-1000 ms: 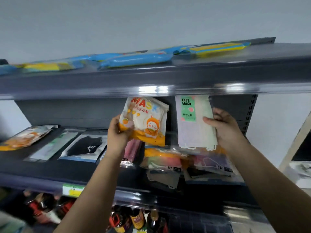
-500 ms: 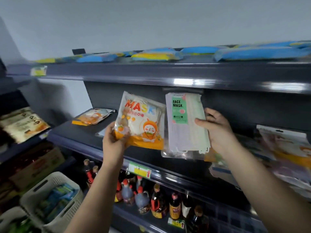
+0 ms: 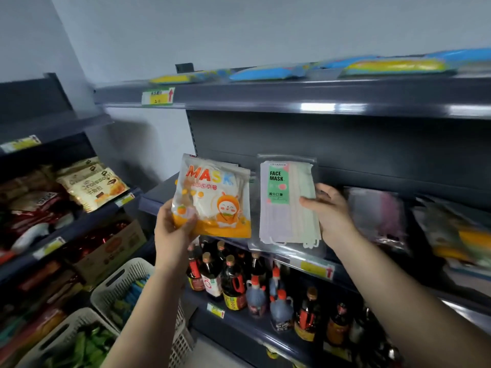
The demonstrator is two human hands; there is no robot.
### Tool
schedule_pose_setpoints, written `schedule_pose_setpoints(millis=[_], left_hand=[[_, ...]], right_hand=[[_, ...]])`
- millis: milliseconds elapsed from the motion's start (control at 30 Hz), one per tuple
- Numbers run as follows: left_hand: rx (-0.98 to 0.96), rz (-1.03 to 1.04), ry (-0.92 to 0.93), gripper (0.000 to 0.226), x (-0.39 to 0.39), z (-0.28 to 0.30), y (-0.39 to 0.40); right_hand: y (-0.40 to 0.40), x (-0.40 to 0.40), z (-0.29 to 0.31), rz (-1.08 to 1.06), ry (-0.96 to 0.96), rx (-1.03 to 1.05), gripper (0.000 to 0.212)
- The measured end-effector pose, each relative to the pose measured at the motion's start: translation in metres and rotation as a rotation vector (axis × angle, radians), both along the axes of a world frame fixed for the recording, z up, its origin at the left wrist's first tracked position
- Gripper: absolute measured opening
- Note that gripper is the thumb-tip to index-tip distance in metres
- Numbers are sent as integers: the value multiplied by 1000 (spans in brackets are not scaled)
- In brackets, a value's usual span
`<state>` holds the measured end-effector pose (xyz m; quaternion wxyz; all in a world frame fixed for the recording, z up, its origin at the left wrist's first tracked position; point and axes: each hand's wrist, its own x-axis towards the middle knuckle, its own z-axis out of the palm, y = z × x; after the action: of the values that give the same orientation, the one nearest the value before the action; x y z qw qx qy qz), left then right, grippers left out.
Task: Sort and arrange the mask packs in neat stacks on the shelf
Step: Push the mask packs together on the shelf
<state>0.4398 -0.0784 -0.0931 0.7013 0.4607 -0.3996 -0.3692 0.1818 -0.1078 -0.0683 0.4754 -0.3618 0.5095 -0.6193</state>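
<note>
Dark shop shelving (image 3: 292, 96) against a grey wall, more mask packs (image 3: 377, 216) lying along the middle shelf to the right. Left hand (image 3: 172, 229) pinching the orange MASK pack (image 3: 215, 197) by its lower corner; right hand (image 3: 332, 211) gripping the pastel FACE MASK pack (image 3: 287, 203) by its edge, both raised upright before the shelf. Slick film and a corner-only hold: risk of a pack slipping down onto the bottles (image 3: 231, 282) below.

Dark metal shelving (image 3: 292, 96) against pale grey wall (image 3: 239, 27).

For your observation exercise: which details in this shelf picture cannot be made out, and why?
Head view only:
- Mask packs on the right: motion blur, print unreadable.
- Top-shelf packs: seen edge-on, fronts hidden.
- Price tag: too small to read.
- Orange pack lower corner: covered by left hand.
</note>
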Motion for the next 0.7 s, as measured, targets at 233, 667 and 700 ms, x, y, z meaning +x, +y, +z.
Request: schedule_pose_setpoints(millis=[233,667,700], left_hand=[[59,34,36,25,56,-15,-18],[140,23,67,34,81,-23,-105],[144,15,70,35,82,-22,-114]], right_hand=[[-33,41,-19,-131,-19,55,62],[-153,68,-51,-164,19,175,60],[-161,69,-53,-171,32,179,60]])
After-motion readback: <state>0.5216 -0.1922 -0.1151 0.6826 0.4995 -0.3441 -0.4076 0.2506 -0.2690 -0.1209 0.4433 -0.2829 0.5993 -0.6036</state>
